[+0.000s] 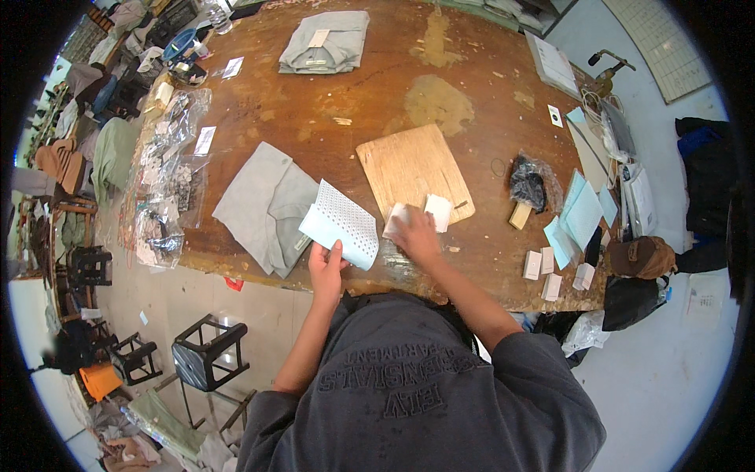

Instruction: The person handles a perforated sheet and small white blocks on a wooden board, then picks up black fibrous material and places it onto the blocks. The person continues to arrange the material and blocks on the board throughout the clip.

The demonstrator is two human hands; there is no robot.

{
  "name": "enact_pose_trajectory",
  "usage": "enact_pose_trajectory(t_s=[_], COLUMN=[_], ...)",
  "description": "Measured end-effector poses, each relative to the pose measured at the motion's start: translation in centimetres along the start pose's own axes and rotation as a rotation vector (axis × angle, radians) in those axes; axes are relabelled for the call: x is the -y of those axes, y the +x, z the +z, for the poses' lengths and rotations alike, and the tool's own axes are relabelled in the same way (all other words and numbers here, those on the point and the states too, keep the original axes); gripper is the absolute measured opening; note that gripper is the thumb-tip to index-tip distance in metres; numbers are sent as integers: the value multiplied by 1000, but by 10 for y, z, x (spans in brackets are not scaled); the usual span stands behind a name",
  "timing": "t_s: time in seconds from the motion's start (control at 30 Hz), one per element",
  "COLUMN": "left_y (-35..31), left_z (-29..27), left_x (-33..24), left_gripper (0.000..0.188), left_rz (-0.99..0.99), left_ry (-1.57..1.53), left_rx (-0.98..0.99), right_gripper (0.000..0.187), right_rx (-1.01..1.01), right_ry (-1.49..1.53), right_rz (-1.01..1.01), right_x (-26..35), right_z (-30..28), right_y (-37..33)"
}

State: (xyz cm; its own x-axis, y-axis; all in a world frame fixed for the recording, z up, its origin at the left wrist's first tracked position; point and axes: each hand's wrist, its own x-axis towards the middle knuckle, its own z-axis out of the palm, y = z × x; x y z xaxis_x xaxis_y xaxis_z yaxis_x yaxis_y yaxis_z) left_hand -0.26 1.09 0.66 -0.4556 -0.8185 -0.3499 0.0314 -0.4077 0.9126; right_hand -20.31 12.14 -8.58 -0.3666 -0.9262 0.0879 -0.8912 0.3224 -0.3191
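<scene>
My left hand (329, 269) is closed on a light blue sticker sheet (344, 222) with rows of small marks, pinched at its lower edge. Under and beside the sheet lies a folded grey garment (267, 206) with a small label near its edge. Over a stack of white cards (395, 215), at the near edge of a square wooden board (410, 161), is my right hand (421, 240). Its fingers touch the cards but are blurred, so their grip is unclear. A second white stack (437, 211) rests on the board's near corner, just right of that hand.
Another folded grey garment (324, 43) lies at the table's far side. Clear plastic bags (169, 181) line the left edge. To the right are a black bundle in plastic (531, 181), blue sheets (580, 206) and several small white stacks (552, 286). A black stool (209, 352) stands at lower left.
</scene>
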Motion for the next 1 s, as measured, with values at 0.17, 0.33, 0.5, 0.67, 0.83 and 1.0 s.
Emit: enact_pose_trajectory(t_s=[0.17,0.33,0.5,0.67,0.83,1.0], left_y=[-2,0,-1,-3,-4,-2], left_z=[-3,1,7,13,15,11], left_x=[0,2,-1,-6,-5,2], left_gripper=[34,39,45,51,48,45], left_rz=[-51,-61,-19,-3,6,48], left_ry=[-43,-41,-73,-172,-173,-97], left_rx=[-29,-2,10,16,39,62], right_gripper=[45,43,31,19,17,14], right_rx=[-122,52,-195,-249,-211,-168], right_ry=[25,-6,172,583,730,802], right_rz=[143,132,1,-174,-102,-21], right_x=[-44,-58,-9,67,96,100], right_z=[-30,-44,-60,-68,-70,-71], right_y=[-6,-10,1,11,21,23])
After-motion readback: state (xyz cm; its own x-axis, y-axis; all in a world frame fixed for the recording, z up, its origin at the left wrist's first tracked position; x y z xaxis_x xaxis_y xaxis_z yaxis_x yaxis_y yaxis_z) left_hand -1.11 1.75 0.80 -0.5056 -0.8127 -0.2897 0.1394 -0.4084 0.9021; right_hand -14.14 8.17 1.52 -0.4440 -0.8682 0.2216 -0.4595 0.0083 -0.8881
